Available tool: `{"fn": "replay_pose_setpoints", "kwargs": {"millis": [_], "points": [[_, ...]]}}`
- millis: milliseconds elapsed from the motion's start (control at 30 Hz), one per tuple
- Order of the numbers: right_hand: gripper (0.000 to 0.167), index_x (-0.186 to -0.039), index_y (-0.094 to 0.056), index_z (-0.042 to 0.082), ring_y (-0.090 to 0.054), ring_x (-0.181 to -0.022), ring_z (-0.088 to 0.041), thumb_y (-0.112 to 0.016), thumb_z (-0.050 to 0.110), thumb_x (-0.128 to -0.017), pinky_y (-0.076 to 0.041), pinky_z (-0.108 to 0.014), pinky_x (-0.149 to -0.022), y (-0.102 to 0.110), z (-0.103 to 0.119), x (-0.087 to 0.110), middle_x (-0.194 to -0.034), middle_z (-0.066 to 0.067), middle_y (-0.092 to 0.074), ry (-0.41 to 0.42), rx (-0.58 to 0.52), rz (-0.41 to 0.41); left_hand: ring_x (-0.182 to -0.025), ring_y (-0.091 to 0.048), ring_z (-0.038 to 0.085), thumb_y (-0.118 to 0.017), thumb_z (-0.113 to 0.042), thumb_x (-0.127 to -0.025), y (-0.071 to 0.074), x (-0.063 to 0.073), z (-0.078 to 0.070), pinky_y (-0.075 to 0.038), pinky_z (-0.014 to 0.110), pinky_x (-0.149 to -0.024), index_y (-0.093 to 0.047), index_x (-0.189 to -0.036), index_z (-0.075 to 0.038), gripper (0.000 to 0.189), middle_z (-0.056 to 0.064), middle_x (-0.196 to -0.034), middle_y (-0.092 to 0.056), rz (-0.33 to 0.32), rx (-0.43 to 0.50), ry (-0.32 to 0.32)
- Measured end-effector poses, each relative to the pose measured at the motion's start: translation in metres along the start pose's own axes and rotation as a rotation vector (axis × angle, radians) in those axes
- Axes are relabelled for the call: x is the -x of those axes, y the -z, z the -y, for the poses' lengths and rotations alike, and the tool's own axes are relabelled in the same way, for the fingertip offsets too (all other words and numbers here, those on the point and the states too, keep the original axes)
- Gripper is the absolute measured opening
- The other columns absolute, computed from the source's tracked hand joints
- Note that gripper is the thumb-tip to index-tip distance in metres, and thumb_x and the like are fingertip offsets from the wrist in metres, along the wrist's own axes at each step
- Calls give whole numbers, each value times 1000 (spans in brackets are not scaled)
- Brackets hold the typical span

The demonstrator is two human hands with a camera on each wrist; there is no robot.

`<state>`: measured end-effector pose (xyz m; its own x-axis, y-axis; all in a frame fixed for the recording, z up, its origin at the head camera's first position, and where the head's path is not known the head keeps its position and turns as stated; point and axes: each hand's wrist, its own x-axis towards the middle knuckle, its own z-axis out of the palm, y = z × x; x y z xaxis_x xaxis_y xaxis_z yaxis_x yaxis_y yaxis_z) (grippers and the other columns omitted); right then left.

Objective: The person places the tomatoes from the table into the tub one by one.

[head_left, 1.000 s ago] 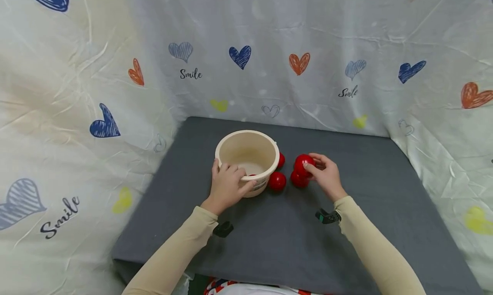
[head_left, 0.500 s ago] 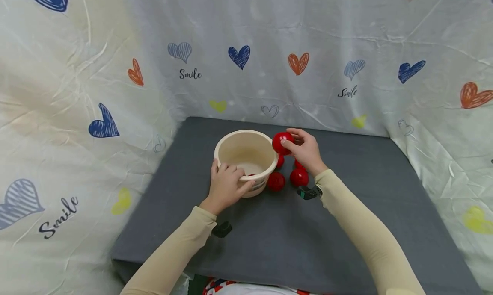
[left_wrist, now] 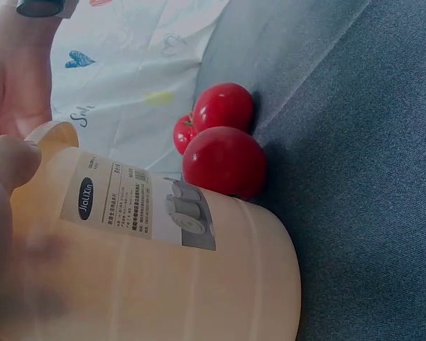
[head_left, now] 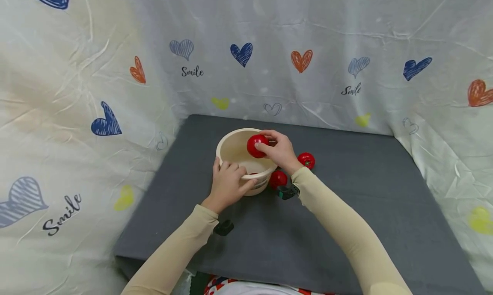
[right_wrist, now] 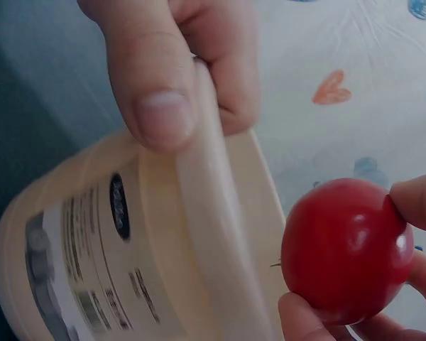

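Observation:
A cream plastic bucket (head_left: 233, 147) stands on the table, its printed label (left_wrist: 138, 206) showing in the left wrist view. My left hand (head_left: 227, 186) grips its near rim, thumb outside and fingers over the edge. Above the bucket's opening, my right hand (head_left: 283, 151) pinches a red tomato (head_left: 257, 146) between thumb and fingers; its thin stem points toward the bucket in the right wrist view. A sliver of red shows inside the bucket below the left fingers. Beside the bucket on the right lie a tomato (head_left: 278, 179) and another tomato (head_left: 306, 160) with a green stem.
A dark grey cloth (head_left: 185, 239) covers the table. In the left wrist view, several tomatoes (left_wrist: 224, 108) cluster right against or near the bucket. White curtains (head_left: 327, 25) printed with hearts hang behind and at both sides. Each wrist wears a black strapped device (head_left: 286, 192).
My right hand lifted the tomato from beside the others and carried it left, over the bucket's opening. My left hand has stayed on the rim, and the bucket has not moved.

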<state>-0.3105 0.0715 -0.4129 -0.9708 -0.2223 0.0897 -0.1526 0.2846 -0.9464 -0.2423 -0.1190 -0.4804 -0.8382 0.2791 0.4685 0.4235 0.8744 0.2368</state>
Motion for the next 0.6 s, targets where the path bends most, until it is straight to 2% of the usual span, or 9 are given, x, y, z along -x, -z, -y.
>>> {"fn": "replay_pose_setpoints", "kwargs": {"millis": [233, 467, 600], "points": [[48, -137, -62, 12, -63, -119, -32, -73, 24, -92, -62, -43, -89, -14, -3, -1, -133, -15, -65, -2, 58, 27, -99, -56, 31, -67, -47, -92, 0, 1, -1, -22, 74, -116, -66, -81, -13, 35, 8, -84, -65, -15, 0, -8], [48, -137, -62, 10, -62, -120, -33, -72, 25, -92, -62, -42, -90, -16, -6, 1, -133, -15, -65, 10, 123, 54, -101, -58, 32, -67, -47, -91, -1, 1, 0, -23, 74, -116, -68, -84, -13, 35, 9, -87, -68, -16, -14, -11], [44, -135, -64, 10, -65, -119, -32, -71, 21, -93, -62, -40, -86, -16, -7, -1, -135, -18, -65, -2, 80, 50, -102, -58, 32, -66, -48, -91, -1, -1, 0, -22, 74, -116, -69, -87, -13, 35, 9, -92, -70, -15, -21, -10]]}}
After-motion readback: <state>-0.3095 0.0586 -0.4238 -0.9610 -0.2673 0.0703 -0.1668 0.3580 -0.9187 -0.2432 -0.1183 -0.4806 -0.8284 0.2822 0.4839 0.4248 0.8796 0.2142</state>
